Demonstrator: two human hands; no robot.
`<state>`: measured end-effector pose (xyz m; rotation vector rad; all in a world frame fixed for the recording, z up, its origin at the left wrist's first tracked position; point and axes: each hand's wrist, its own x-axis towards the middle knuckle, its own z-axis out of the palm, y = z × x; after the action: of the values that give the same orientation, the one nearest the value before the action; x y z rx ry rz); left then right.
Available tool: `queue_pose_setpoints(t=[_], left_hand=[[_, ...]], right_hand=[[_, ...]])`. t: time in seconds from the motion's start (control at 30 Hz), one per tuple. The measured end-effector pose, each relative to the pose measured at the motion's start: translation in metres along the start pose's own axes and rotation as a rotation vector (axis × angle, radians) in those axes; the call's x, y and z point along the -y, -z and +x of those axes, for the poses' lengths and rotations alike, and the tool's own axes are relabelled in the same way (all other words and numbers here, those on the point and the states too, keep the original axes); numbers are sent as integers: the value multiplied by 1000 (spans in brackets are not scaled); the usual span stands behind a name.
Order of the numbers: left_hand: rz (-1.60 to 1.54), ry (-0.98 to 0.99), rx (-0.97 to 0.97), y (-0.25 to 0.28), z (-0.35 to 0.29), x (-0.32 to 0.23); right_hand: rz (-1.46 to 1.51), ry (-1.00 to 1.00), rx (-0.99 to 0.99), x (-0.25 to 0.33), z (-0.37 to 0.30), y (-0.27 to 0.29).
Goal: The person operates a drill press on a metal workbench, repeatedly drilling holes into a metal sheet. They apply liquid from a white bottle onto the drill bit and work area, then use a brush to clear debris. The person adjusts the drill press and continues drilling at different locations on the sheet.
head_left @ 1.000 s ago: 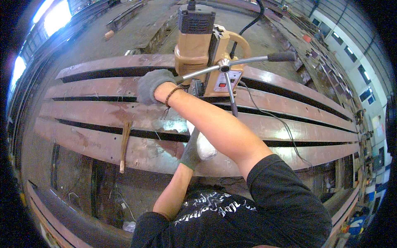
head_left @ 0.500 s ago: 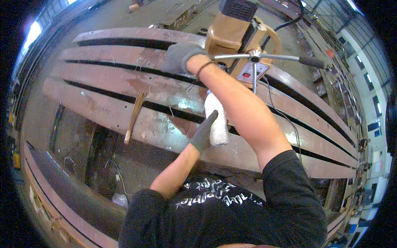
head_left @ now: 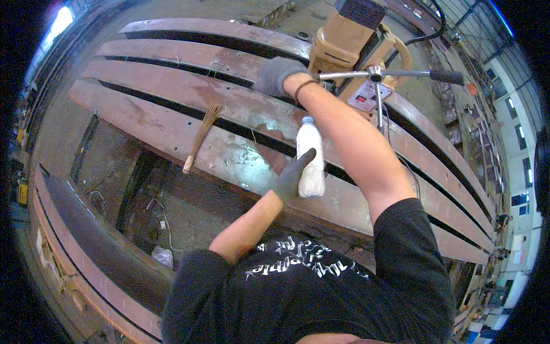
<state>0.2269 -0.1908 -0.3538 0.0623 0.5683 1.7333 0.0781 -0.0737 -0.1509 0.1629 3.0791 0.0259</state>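
My left hand (head_left: pixel 291 176), in a dark grey glove, is wrapped round a clear plastic bottle (head_left: pixel 310 150) of white liquid with a blue cap. The bottle is held over the steel bars, its cap end pointing away from me. Farther off, my right hand (head_left: pixel 281 75), also in a grey glove, is beside the base of a tan magnetic drill (head_left: pixel 338 43). Its back faces me and its fingers are hidden, so what it grips, if anything, does not show. The drill's three-spoke handle (head_left: pixel 375 73) is just right of my right wrist.
Long brown steel bars (head_left: pixel 172 123) run across, with dark slots between them and wet patches on top. A straw whisk brush (head_left: pixel 200 140) lies on the nearest bar. A black cable (head_left: pixel 395 143) trails from the drill. Another beam (head_left: pixel 97 246) lies at lower left.
The whole view has shifted, so the bars and drill appear higher and farther right. The bottle's cap now shows clear of my right forearm. My left hand keeps its hold.
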Motion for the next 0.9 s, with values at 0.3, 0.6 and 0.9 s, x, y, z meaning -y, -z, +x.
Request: queue_pose_setpoints(t=[0.3, 0.6, 0.9], left_hand=[[660, -399, -461, -4, -59, -57], [1180, -878, -834, 41, -73, -109], [1383, -733, -862, 50, -88, -137]], right_hand=[[841, -46, -876, -157, -110, 117], [287, -638, -963, -304, -296, -110], [746, -462, -817, -200, -176, -172]])
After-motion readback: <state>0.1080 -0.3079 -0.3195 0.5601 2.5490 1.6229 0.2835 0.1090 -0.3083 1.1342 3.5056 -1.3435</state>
